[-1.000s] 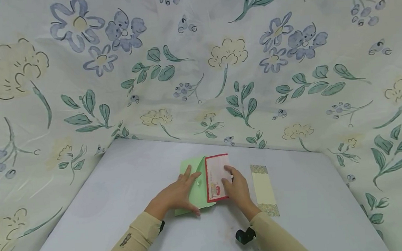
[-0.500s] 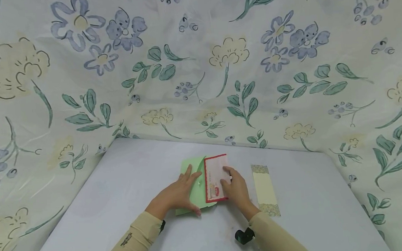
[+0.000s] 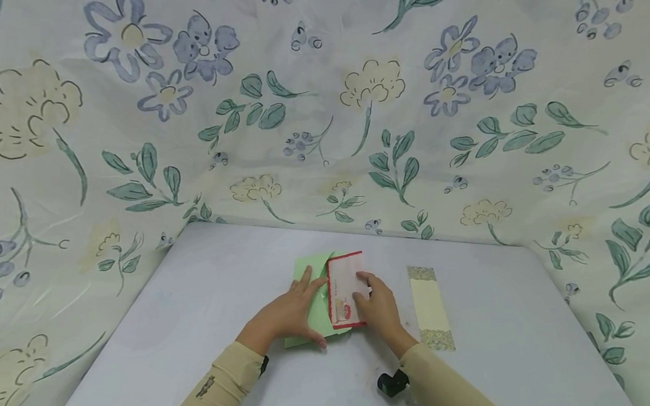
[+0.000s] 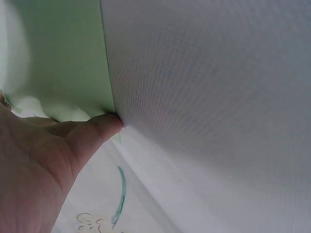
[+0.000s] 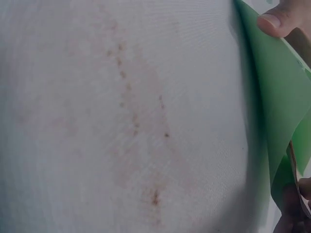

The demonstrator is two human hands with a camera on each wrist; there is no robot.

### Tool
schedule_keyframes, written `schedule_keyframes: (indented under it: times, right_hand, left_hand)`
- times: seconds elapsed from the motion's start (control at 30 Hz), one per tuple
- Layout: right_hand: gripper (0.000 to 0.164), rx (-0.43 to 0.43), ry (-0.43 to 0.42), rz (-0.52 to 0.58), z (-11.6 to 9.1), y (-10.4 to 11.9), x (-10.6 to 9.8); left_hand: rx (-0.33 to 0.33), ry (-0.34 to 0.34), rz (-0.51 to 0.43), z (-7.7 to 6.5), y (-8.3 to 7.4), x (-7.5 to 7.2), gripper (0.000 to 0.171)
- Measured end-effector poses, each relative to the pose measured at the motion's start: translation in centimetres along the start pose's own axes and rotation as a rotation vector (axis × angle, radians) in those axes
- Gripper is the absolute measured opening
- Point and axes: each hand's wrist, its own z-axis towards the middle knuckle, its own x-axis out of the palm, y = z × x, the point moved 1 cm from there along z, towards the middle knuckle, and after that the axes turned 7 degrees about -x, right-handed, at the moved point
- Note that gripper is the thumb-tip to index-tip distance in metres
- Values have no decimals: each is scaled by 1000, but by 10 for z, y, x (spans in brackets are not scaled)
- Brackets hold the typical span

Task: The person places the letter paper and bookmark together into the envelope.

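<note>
A light green paper envelope (image 3: pixel 316 320) lies on the white table, its right side lifted a little. My left hand (image 3: pixel 283 313) rests on it with fingers spread; in the left wrist view the thumb (image 4: pixel 97 136) touches the envelope's edge. A pale card with a red border (image 3: pixel 347 289) stands at the envelope's opening. My right hand (image 3: pixel 382 309) pinches the card's right side between thumb and fingers. In the right wrist view the card's thin edge sits against the green paper (image 5: pixel 277 97). How far the card reaches inside is hidden.
To the right of my right hand lies a cream strip with patterned gold ends (image 3: pixel 431 309). Floral cloth (image 3: pixel 318 103) hangs behind and at both sides of the table (image 3: pixel 514 315). Small brownish stains mark the tabletop in the right wrist view.
My right hand has moved slightly left with the card, bringing it closer in to the envelope. The left hand stays spread on the envelope.
</note>
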Motion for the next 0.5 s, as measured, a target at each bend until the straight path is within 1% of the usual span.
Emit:
schedule_keyframes:
  times: [0.33, 0.5]
  right_hand:
    - [45, 2, 13, -11, 1, 3, 3]
    - [46, -12, 5, -8, 0, 2, 2]
  left_hand:
    - [2, -5, 5, 0, 1, 0, 129]
    - [7, -3, 7, 0, 1, 0, 128]
